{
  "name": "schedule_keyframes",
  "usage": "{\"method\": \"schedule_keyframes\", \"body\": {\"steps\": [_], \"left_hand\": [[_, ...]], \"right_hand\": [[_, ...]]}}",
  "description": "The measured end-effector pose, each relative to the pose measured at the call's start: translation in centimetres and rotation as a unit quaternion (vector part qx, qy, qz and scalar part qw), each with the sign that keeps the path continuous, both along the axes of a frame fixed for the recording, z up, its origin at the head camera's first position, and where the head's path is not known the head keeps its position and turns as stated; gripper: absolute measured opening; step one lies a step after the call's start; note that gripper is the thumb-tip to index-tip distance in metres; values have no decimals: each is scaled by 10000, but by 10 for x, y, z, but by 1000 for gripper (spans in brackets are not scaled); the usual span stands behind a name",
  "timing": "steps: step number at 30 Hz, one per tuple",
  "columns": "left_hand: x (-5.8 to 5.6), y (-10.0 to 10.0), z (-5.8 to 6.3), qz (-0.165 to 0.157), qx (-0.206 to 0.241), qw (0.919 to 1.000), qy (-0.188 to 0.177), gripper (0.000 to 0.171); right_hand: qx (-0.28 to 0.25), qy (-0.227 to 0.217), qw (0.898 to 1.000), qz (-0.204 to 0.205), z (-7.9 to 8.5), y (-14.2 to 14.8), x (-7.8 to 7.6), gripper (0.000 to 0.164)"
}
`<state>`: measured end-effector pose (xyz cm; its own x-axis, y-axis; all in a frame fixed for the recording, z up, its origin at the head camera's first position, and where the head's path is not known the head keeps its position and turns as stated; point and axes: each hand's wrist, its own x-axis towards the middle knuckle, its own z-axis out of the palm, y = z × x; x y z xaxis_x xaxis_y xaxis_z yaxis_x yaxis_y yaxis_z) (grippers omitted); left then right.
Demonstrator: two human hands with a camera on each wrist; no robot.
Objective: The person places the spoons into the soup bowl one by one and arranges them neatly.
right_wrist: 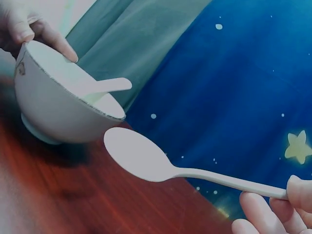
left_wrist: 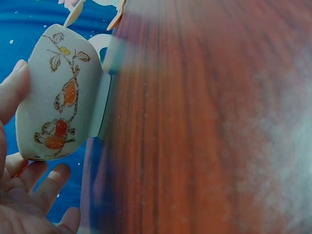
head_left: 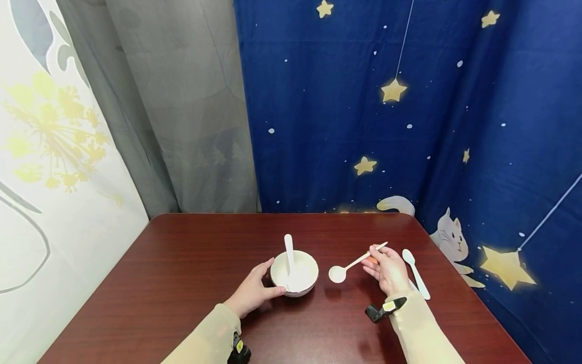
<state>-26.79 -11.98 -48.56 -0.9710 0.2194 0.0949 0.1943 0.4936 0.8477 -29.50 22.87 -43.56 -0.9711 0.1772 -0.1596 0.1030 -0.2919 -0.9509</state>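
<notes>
A white bowl [head_left: 309, 270], printed outside with a branch of orange fruit [left_wrist: 61, 129], stands on the table. My left hand [head_left: 256, 290] holds it by the left side, thumb and fingers at the rim. Inside the bowl leans a white spoon [head_left: 289, 250], its handle rising past the rim. To the right of the bowl, my right hand [head_left: 388, 268] pinches a cream-coloured spoon [right_wrist: 141, 155] by the end of its handle. The spoon's head points toward the bowl, apart from it and raised over the table. Something orange [head_left: 373, 260] shows partly hidden behind the right fingers.
A pale spoon [head_left: 416, 273] lies on the table right of my right hand, and another white piece shows partly beneath the wrist. The dark red-brown table [head_left: 204, 242] ends at curtains, grey at back left and blue with stars [head_left: 318, 101] behind.
</notes>
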Motion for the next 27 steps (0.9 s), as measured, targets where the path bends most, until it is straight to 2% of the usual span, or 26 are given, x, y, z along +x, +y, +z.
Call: {"method": "schedule_keyframes", "body": {"steps": [11,18,27], "left_hand": [[2,0,0,-17,-53,9998,170,96],[2,-1,1,-49,-95,9999,132,97],[-2,-1,0,-53,-292,9992,279,96]], "right_hand": [[129,110,9998,133,19,-16,-12,26],[288,277,9988,285,25,-36,-20,24],[398,490,9964,561,28,-65,-31,26]]}}
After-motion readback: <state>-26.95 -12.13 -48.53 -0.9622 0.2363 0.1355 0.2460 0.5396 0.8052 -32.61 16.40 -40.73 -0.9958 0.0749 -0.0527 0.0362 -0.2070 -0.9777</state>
